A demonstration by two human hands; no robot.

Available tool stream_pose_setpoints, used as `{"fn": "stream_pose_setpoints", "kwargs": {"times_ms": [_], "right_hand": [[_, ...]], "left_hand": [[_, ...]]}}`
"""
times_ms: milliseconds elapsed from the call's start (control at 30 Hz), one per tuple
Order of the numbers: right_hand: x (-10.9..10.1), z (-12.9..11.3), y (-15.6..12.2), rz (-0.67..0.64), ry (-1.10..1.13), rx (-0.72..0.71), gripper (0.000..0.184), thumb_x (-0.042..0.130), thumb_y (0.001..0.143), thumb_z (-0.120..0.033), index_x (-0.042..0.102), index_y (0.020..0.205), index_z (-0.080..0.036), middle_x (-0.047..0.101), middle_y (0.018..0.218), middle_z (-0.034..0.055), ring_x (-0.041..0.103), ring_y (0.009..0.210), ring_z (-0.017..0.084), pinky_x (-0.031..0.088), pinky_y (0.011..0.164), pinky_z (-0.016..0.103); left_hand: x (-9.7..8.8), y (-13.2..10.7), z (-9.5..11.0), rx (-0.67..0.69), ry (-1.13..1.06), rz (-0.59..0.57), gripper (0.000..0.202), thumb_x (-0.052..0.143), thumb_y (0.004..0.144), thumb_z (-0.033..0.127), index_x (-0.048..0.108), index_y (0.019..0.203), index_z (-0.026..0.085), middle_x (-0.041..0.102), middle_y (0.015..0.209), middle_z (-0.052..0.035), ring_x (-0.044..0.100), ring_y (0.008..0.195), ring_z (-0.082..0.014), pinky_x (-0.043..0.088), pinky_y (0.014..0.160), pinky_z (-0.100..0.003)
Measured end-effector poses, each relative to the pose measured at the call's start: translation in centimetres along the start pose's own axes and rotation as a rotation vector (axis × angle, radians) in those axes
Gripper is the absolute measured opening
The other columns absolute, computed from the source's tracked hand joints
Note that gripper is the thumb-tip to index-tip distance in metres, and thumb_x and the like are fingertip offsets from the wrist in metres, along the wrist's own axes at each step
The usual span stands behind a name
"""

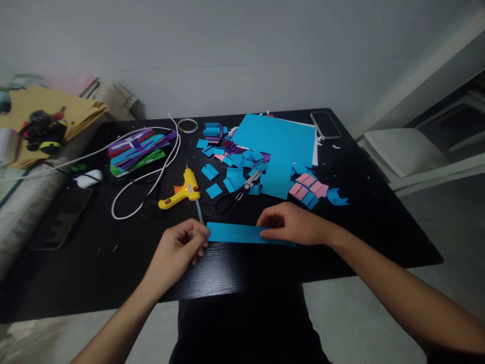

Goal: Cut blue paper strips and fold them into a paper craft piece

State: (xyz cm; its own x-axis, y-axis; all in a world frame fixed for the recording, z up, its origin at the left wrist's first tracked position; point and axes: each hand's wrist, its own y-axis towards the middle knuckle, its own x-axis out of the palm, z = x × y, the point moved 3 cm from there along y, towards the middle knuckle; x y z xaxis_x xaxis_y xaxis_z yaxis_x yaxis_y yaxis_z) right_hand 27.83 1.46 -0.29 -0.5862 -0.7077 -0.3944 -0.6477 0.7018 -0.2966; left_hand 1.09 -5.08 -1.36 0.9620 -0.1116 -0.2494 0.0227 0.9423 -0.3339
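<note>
A long blue paper strip (237,233) lies flat near the front edge of the black table (94,253). My left hand (181,247) pinches the strip's left end, fingers curled closed. My right hand (291,225) presses down on the strip's right part with bent fingers. Just behind the strip lie a yellow glue gun (182,191) with its glue stick pointing toward my left hand, and black-handled scissors (240,192).
A large blue sheet (280,141) and several small blue, pink and purple folded pieces (308,186) lie mid-table. A stack of coloured strips (136,149), a white cable (151,179), a tape ring (187,125) and a phone (325,124) sit further back. Another phone (62,215) lies left.
</note>
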Motion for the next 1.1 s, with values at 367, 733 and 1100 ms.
{"fn": "stream_pose_setpoints", "kwargs": {"times_ms": [367, 733, 1100], "right_hand": [[7.0, 0.9, -3.9, 0.465, -0.613, -0.571, 0.027, 0.050, 0.101, -0.001, 0.072, 0.114, -0.010, 0.073, 0.105, 0.0130, 0.066, 0.097, 0.023, 0.062, 0.085, 0.041], [7.4, 0.6, -3.6, 0.398, -0.714, -0.538, 0.030, 0.048, 0.102, -0.004, 0.075, 0.112, -0.014, 0.073, 0.102, 0.0131, 0.067, 0.096, 0.024, 0.061, 0.087, 0.043], [7.1, 0.5, -3.2, 0.324, -0.795, -0.553, 0.026, 0.049, 0.102, -0.005, 0.074, 0.100, -0.014, 0.073, 0.096, 0.0113, 0.065, 0.091, 0.023, 0.057, 0.082, 0.039]], "left_hand": [[0.1, -2.8, -2.5, 0.110, 0.429, 0.216, 0.034, 0.062, 0.095, 0.047, 0.065, 0.075, 0.019, 0.061, 0.061, 0.0025, 0.057, 0.054, -0.0133, 0.044, 0.051, -0.022], [4.7, -3.6, -1.0, 0.822, 0.776, 0.105, 0.025, 0.056, 0.100, 0.013, 0.071, 0.121, 0.017, 0.073, 0.116, -0.0110, 0.071, 0.104, -0.0251, 0.060, 0.090, -0.042], [6.1, -3.1, -0.9, 0.940, 0.846, 0.017, 0.023, 0.054, 0.101, 0.009, 0.069, 0.118, 0.011, 0.077, 0.111, -0.0125, 0.073, 0.098, -0.0259, 0.064, 0.086, -0.043]]}}
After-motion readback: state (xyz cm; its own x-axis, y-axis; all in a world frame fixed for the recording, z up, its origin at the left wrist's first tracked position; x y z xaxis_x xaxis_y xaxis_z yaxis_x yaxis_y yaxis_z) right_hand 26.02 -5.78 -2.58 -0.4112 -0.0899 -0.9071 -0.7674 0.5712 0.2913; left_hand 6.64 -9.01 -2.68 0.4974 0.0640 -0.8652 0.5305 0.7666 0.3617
